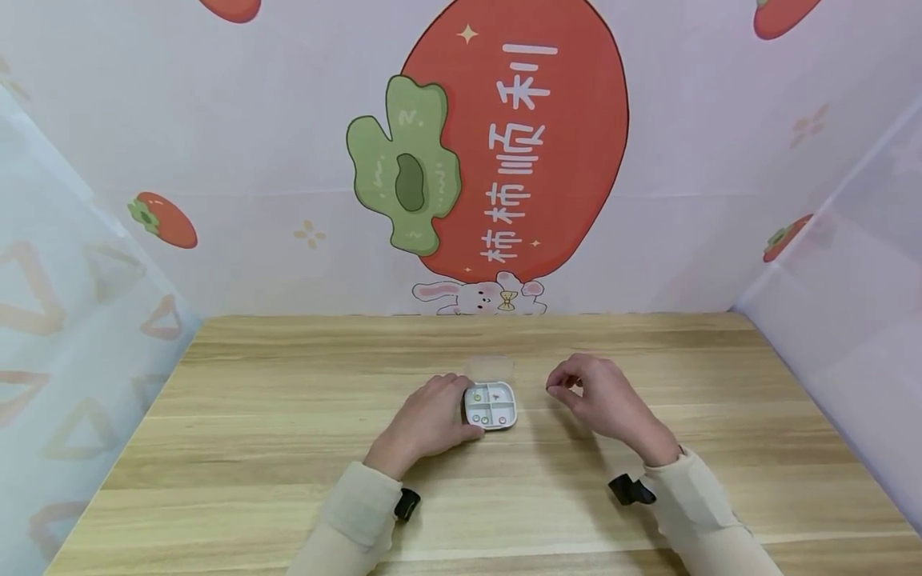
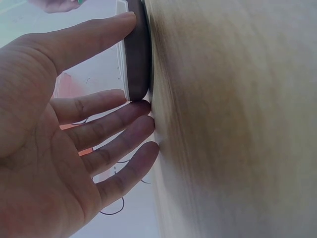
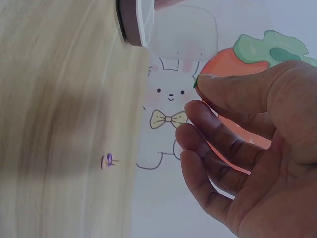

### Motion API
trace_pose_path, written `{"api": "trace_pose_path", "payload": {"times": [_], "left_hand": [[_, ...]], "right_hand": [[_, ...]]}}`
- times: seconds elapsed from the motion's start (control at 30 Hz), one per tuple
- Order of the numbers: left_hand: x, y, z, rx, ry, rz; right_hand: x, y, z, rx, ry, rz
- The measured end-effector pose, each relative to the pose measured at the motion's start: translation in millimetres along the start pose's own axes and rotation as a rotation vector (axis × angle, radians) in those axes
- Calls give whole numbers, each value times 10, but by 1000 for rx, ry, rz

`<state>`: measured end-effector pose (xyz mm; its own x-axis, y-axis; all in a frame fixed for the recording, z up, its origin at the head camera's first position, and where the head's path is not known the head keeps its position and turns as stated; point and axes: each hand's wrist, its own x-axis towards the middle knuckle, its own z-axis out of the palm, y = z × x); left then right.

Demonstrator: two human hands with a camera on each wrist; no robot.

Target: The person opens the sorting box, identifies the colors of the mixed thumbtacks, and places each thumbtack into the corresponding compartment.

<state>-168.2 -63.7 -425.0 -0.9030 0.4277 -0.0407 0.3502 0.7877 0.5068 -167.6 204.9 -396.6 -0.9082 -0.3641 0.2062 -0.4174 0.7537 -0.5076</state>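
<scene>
A small four-compartment pill box [image 1: 491, 406] lies on the table with its clear lid [image 1: 490, 368] swung back. Small round, ring-like pieces sit in its compartments. My left hand [image 1: 430, 416] grips the box from the left, thumb at the near corner and index finger at the far side. In the left wrist view, the thumb and fingertips meet the dark side of the box [image 2: 137, 54]. To the right of the box, my right hand [image 1: 598, 400] is raised over the table, pinching a tiny green piece [image 3: 196, 82] between thumb and index finger; most of it is hidden.
A small purple stud-like piece [image 3: 109, 160] with a thin pin lies on the wooden table [image 1: 288, 496], seen in the right wrist view. Behind the table stands a printed backdrop [image 1: 274, 264], with fabric walls on both sides.
</scene>
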Motion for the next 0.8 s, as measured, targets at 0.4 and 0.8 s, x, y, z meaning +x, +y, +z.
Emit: {"api": "trace_pose_path", "payload": {"times": [0.4,0.8], "left_hand": [[4,4,8,-6,0,-3],[12,-13,-4,7,11,38]], "right_hand": [[97,-172,163,-52,-58,4],[243,-436,415,-87,-76,-11]]}}
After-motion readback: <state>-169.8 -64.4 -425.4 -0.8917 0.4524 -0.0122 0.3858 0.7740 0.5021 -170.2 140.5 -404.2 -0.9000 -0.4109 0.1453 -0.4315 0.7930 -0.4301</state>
